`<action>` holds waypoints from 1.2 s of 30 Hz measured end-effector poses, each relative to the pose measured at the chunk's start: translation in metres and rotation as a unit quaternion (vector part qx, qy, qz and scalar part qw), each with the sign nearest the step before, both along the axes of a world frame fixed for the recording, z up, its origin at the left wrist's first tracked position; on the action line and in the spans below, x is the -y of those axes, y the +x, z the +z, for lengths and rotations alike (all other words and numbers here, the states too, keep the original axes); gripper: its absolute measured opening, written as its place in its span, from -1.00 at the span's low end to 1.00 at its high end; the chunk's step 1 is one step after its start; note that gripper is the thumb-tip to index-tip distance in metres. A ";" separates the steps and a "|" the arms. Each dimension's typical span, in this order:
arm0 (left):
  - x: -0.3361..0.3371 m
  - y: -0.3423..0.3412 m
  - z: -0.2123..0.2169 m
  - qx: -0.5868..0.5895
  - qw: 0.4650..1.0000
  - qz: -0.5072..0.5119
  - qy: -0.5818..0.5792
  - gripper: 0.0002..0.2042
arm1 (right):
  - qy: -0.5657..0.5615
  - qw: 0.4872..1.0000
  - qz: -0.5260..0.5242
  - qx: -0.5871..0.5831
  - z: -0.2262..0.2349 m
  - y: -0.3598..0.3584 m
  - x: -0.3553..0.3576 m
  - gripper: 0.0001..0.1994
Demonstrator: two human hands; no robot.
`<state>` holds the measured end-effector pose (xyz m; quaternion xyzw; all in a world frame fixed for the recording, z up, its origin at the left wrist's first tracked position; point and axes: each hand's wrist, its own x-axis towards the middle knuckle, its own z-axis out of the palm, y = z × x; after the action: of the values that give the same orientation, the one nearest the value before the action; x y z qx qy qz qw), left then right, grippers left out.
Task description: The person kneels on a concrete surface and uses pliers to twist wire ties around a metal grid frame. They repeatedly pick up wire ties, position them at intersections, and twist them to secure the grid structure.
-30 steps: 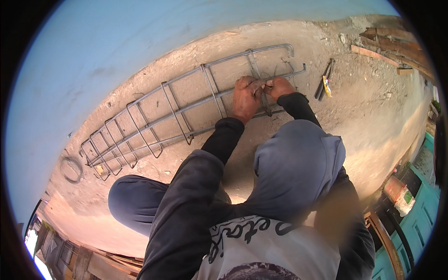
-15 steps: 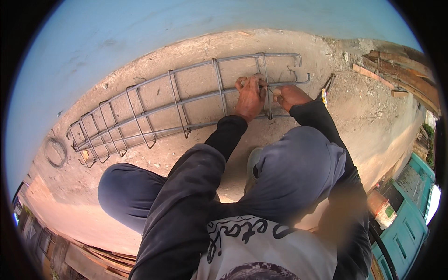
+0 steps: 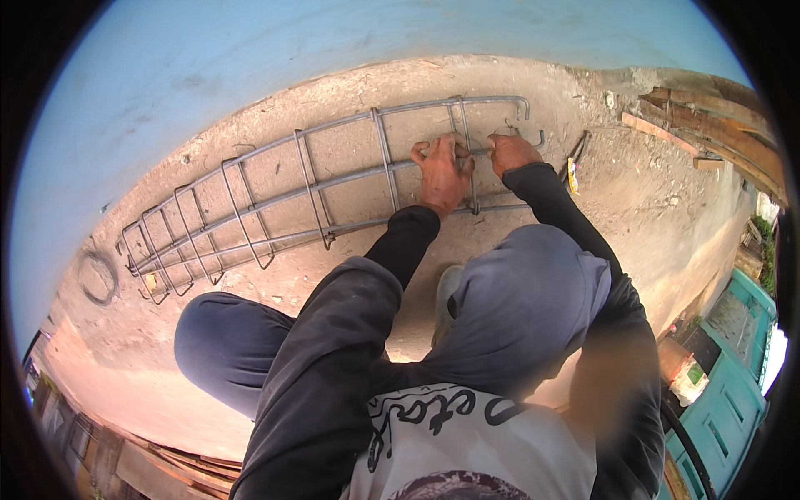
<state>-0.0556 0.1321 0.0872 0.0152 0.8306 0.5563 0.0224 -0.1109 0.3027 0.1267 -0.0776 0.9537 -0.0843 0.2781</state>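
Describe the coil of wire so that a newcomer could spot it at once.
Find the long metal cage lying beside the blue wall. Just past its left end lies the coil of wire. It is thin and round, unlike the cage's thicker, long bars.

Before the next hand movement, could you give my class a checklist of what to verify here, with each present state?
1. Left hand at the grey, ladder-like steel rebar cage: ok.
2. Right hand near the cage's hooked bar ends: ok.
3. Whether the right hand pinches anything thin: cannot tell.
4. Dark, long-handled hand tool lying apart from both hands: ok.
5. Round coil of thin, dark wire close to the hands: not ok; it lies by the cage's far left end.
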 end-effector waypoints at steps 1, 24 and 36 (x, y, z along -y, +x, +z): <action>-0.005 0.000 0.001 -0.006 1.000 -0.001 0.009 -0.68 | 0.001 0.999 0.038 0.007 -0.033 0.014 -0.029 -0.87; 0.031 -0.016 0.005 0.001 0.955 -0.191 -0.229 -0.68 | -0.360 0.808 -0.463 0.052 -0.011 0.004 -0.115 -0.53; 0.032 -0.025 0.009 0.028 0.929 -0.252 -0.269 -0.62 | -0.313 0.807 -0.499 0.044 -0.041 -0.005 -0.109 -0.56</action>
<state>-0.0805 0.0998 0.0958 0.2020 0.9168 0.2886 0.1882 -0.1155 0.4122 0.0861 0.3301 0.7698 -0.5084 0.1997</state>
